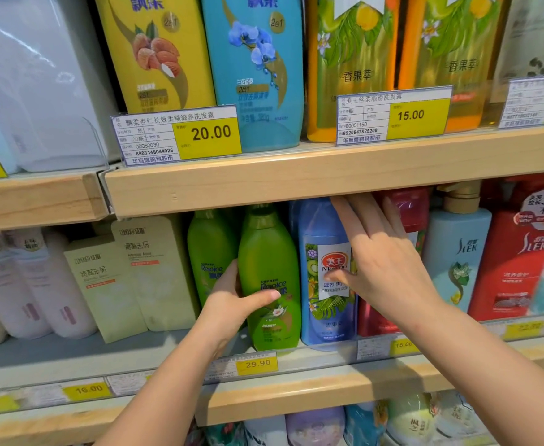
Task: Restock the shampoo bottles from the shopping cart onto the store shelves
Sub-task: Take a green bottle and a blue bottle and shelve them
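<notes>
Upright green Rejoice bottle [269,278]

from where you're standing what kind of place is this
Most likely a supermarket's hair-care aisle: wooden shelves packed with shampoo bottles, yellow price tags clipped to the shelf edges, and a left hand gripping a green Rejoice bottle on the shelf.

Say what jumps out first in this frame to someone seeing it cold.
Two bare hands meet at the middle shelf: the left hand grips a bright green Rejoice bottle, and the right hand lies with straight fingers against the blue bottle beside it. Above them, on the upper shelf's wooden edge, stands a yellow price tag reading 20.00, in front of a yellow and a teal bottle.
</notes>
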Action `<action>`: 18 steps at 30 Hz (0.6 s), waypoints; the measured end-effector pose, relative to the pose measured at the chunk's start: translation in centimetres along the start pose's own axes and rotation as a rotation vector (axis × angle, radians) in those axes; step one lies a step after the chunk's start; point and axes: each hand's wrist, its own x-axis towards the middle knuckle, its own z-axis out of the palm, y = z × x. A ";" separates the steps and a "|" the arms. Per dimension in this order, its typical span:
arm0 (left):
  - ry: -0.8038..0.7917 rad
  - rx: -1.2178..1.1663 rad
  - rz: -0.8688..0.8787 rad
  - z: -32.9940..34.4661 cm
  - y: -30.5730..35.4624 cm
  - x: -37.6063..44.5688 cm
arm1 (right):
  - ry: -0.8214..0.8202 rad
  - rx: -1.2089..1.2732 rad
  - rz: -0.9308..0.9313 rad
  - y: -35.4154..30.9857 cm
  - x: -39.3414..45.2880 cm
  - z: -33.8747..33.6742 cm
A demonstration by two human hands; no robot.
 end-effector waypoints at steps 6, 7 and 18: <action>-0.019 -0.010 -0.002 -0.1 -0.1 0.0 | 0.160 -0.099 0.010 -0.9 -0.1 -0.6; -0.022 -0.018 -0.002 -0.1 -0.1 0.0 | 0.142 -0.087 0.024 -1.0 -0.2 -0.4; -0.073 0.008 -0.008 -0.4 -0.3 -0.1 | 0.344 -0.004 -0.051 -1.6 -2.4 2.2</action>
